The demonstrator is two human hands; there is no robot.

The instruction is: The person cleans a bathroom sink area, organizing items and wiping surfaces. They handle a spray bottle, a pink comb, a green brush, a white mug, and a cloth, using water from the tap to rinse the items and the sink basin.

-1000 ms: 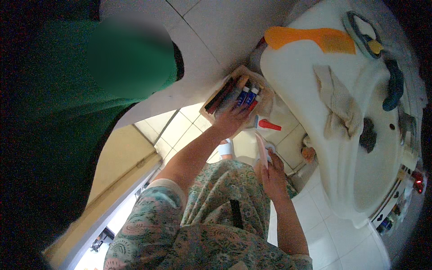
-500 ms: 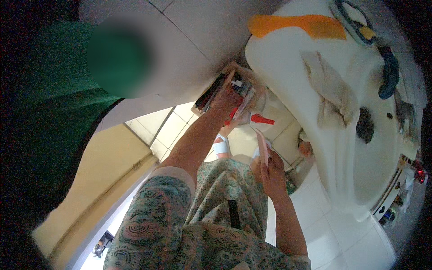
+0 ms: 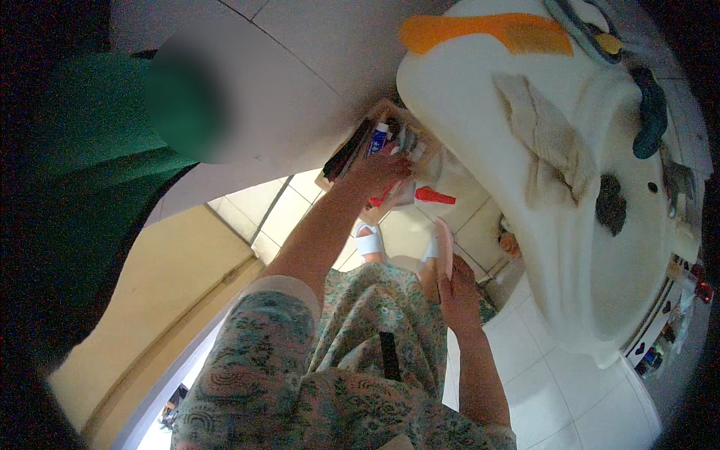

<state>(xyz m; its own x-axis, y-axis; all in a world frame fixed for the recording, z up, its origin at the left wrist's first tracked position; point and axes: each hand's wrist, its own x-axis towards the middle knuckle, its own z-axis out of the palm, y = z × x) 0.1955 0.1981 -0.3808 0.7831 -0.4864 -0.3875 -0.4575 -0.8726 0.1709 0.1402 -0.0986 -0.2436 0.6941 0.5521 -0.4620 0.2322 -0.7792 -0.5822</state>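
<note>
My left hand (image 3: 381, 171) reaches into an open-topped box (image 3: 429, 154) on the floor by the washbasin. Its fingers are curled at a blue-and-white tube (image 3: 378, 139) with a white cap, and it appears to grip the tube's lower part, which is hidden. Dark, long things (image 3: 349, 154) stand along the box's left side. My right hand (image 3: 460, 291) is closed around a long, flat pink thing (image 3: 445, 244), held upright; its kind is unclear. Just beyond it, a red-and-white object (image 3: 435, 196) lies beside the box.
A white washbasin (image 3: 465, 82) fills the right, with a crumpled beige cloth (image 3: 547, 142) and an orange piece (image 3: 487, 34) on it. A dark green cloth (image 3: 120, 172) hangs at left. Below are pale floor tiles (image 3: 292, 214) and my feet in white-strapped footwear (image 3: 368, 241).
My left hand has turned and drawn slightly back, and the blue-and-white tube now shows more plainly above its fingers. The pink thing stays in my right hand, which has lowered a little.
</note>
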